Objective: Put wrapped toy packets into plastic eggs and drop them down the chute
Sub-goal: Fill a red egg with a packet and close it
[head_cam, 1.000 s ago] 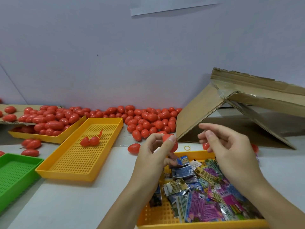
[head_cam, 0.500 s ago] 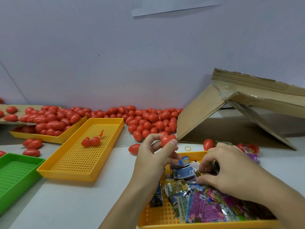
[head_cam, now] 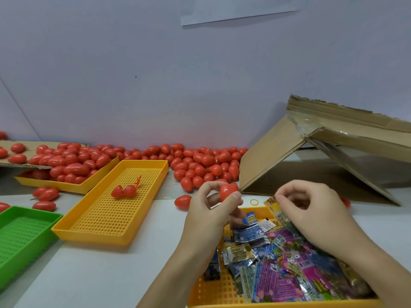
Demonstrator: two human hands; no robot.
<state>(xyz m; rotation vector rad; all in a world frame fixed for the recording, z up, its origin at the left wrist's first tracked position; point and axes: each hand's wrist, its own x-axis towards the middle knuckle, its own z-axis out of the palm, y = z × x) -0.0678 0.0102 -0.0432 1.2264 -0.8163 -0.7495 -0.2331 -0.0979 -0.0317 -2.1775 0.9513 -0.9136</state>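
Note:
My left hand (head_cam: 211, 210) holds a red plastic egg (head_cam: 228, 191) between thumb and fingers, raised above the near yellow tray (head_cam: 213, 290). That tray is heaped with wrapped toy packets (head_cam: 284, 267). My right hand (head_cam: 311, 210) pinches a yellow packet (head_cam: 274, 204) lifted off the heap, a short way right of the egg. The cardboard chute (head_cam: 300, 165) slopes down at the right behind my hands. A large pile of red eggs (head_cam: 200, 163) lies along the wall.
An almost bare yellow tray (head_cam: 95, 218) holds an opened red egg (head_cam: 123, 191). A green tray (head_cam: 20, 236) sits at the left edge. Another yellow tray (head_cam: 64, 187) at the back left is full of eggs. A loose egg (head_cam: 182, 201) and a rubber band (head_cam: 254, 202) lie on the table.
My right hand dipped into the packet heap, then rose with a yellow packet pinched in its fingers. My left hand kept the egg almost in place.

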